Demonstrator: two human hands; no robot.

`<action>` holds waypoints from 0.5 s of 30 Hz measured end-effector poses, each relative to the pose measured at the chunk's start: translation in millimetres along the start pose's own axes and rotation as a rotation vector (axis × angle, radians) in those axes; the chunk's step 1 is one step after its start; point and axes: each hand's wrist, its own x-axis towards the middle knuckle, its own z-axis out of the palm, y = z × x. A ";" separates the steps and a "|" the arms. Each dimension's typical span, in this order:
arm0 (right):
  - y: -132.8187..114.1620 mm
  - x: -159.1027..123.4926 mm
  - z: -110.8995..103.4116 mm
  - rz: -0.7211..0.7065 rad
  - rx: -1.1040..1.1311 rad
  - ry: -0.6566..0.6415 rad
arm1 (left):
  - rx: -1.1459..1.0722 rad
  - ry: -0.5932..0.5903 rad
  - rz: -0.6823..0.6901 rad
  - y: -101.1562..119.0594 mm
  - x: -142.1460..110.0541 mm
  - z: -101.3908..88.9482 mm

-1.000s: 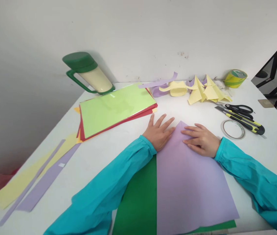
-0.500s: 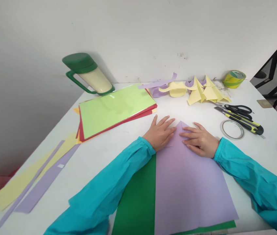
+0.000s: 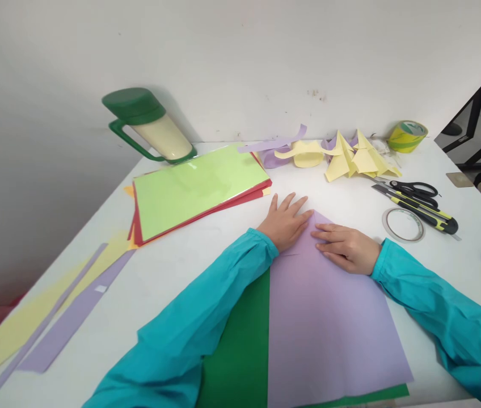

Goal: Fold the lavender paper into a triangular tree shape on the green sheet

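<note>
A large purple sheet of paper (image 3: 329, 328) lies in front of me, its far corners folded in to a point. Beneath it a green sheet (image 3: 240, 340) shows on the left and along the near edge. My left hand (image 3: 285, 224) rests on the left folded edge near the tip, fingers spread and lying flat. On the right fold lies my right hand (image 3: 346, 247), its fingers stretched out across the paper. Neither hand grips anything. Both forearms are in turquoise sleeves.
A stack of coloured paper (image 3: 198, 190) lies left, with a green-lidded jug (image 3: 151, 124) behind. Paper strips (image 3: 74, 317) lie at far left. Folded yellow paper pieces (image 3: 359, 156), a tape roll (image 3: 408, 136), scissors (image 3: 414, 190), a utility knife (image 3: 431, 218) and a tape ring (image 3: 404, 225) stand right.
My left hand has slid a little right and away from me, its fingertips now close to the paper's tip. The right hand stays in nearly the same place, its raised index finger now lowered.
</note>
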 end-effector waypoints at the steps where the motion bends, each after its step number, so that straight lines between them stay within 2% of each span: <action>1: -0.3 0.3 -0.4 -0.004 0.001 0.002 | 0.004 0.013 0.004 -0.2 -0.5 1.2; 7: -0.8 0.5 -0.7 -0.017 -0.005 0.015 | 0.035 0.089 0.034 0.1 -1.8 6.3; 15: -1.0 -0.5 1.2 -0.011 -0.018 0.040 | 0.036 0.078 0.048 0.9 -1.8 4.9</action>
